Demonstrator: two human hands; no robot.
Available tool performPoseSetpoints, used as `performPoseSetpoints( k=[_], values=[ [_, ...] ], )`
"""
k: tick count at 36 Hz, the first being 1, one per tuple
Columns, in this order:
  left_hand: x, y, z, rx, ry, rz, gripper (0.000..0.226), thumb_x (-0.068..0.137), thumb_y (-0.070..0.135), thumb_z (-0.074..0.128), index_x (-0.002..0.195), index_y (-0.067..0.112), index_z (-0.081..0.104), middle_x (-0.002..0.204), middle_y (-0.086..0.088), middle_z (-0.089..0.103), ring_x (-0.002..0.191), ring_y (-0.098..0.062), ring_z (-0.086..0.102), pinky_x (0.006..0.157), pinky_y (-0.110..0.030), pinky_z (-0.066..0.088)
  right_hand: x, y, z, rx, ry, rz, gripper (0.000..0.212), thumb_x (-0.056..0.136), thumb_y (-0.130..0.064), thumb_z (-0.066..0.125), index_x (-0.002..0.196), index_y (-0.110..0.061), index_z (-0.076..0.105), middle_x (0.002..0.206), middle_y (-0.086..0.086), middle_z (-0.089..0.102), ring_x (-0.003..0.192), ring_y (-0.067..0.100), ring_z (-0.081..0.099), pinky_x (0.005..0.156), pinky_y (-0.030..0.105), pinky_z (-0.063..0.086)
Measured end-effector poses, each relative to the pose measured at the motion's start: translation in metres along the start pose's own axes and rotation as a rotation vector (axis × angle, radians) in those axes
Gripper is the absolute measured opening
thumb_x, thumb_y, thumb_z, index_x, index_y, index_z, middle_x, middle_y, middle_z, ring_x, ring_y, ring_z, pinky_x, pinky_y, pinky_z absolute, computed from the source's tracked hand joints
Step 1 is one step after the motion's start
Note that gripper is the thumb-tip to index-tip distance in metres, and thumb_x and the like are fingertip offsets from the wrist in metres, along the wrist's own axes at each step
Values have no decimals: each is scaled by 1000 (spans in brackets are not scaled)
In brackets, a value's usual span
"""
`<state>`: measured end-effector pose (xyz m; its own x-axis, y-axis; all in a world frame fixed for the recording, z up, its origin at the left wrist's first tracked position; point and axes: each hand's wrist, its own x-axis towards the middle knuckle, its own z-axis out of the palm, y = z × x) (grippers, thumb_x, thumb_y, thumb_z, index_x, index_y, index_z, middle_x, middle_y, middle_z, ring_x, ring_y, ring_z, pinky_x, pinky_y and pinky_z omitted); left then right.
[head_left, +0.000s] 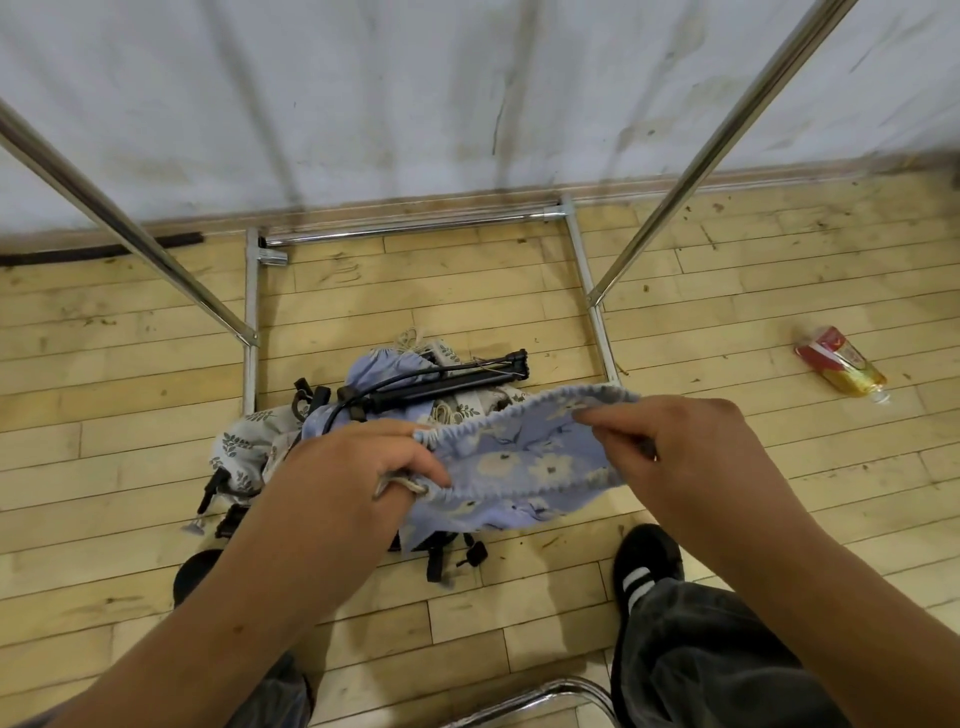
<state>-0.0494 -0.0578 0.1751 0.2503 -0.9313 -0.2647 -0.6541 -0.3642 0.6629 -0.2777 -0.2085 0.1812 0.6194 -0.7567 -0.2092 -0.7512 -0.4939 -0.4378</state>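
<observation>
The blue flowered drawstring bag (524, 462) hangs stretched between both hands above the floor, its gathered rim pulled wide, apparently so the mouth stays open for something to go in. The left hand (358, 467) is curled round the rim's left end, where the pale cord (402, 484) loops out by the thumb. The right hand (691, 447) pinches the right end between thumb and fingers. Just beyond and below the left hand is a heap on the floor: a black folded tripod (441, 384) lies across more cloth bags, with a grey leaf-print bag (241, 447) to the left. The rack's base bars (252, 312) fence the heap on the left, right and far sides, so the easy way in is from the near side. Bare boards (727, 322) lie beyond the right hand, and a bottle (841, 366) lies well off to the right.
</observation>
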Motion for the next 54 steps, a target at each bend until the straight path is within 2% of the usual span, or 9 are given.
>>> performPoseSetpoints(
  k=[5, 10, 16, 21, 25, 34, 41, 47, 54],
  values=[
    [0, 0, -4, 2, 7, 32, 51, 87, 7, 71, 76, 57, 66, 102, 47, 54, 90, 30, 49, 72, 3, 37, 1, -1, 0, -28, -52, -41, 27, 98, -27, 65, 115, -44, 77, 82, -13, 75, 59, -2, 56, 55, 4, 41],
    [-1, -1, -5, 5, 0, 23, 50, 89, 8, 70, 77, 56, 68, 105, 47, 52, 93, 31, 47, 74, 2, 37, 2, -2, 2, 7, -86, -46, 29, 98, -20, 66, 114, -39, 78, 84, -15, 72, 65, -20, 52, 71, -5, 37],
    [0, -8, -4, 23, -30, 38, 55, 88, 8, 72, 73, 61, 64, 104, 51, 50, 109, 32, 42, 83, 3, 33, 3, -3, 4, 31, -78, -14, 31, 94, -22, 72, 120, -38, 76, 73, -25, 54, 61, -12, 51, 67, -4, 38],
    [-1, -9, -2, 20, -57, 60, 59, 89, 5, 71, 75, 62, 61, 106, 53, 45, 110, 38, 34, 87, 7, 29, 2, 1, 10, 34, -85, -47, 43, 86, -18, 80, 126, -33, 73, 75, -19, 62, 71, -8, 56, 69, 4, 34],
    [-3, -10, 0, 45, -101, 69, 49, 93, 15, 68, 80, 62, 61, 112, 47, 50, 109, 35, 38, 96, -2, 34, 2, 2, 14, 49, -144, -63, 50, 86, -10, 79, 129, -34, 70, 89, -22, 59, 79, -8, 54, 72, 4, 35],
    [-9, -10, -6, 17, -161, -5, 18, 99, 28, 59, 103, 39, 72, 94, 23, 66, 93, 8, 56, 78, -8, 42, 10, -6, 29, 25, -231, -117, 47, 91, -15, 73, 133, -35, 67, 114, -16, 65, 95, 2, 57, 78, 1, 34],
    [-14, -26, -11, 27, -141, -136, 21, 104, 32, 53, 106, 36, 73, 96, 17, 66, 79, -4, 60, 69, -14, 44, 24, -16, 39, 60, -225, -86, 38, 94, -32, 66, 130, -45, 61, 107, -26, 59, 98, -14, 56, 77, 0, 40],
    [-30, -40, -25, 66, -197, -195, 25, 107, 30, 48, 112, 36, 72, 109, 13, 68, 93, -7, 61, 85, -29, 50, 36, -41, 50, 100, -105, -94, 31, 92, -39, 59, 121, -36, 68, 109, -20, 60, 98, -6, 60, 85, 24, 55],
    [-51, -58, -39, 61, -215, -223, 20, 107, 30, 49, 108, 37, 68, 103, 8, 67, 85, -11, 60, 83, -34, 53, 67, -81, 46, 266, 19, 16, 13, 99, -24, 64, 104, -34, 72, 101, -22, 65, 89, -5, 64, 68, 11, 45]
  ],
)
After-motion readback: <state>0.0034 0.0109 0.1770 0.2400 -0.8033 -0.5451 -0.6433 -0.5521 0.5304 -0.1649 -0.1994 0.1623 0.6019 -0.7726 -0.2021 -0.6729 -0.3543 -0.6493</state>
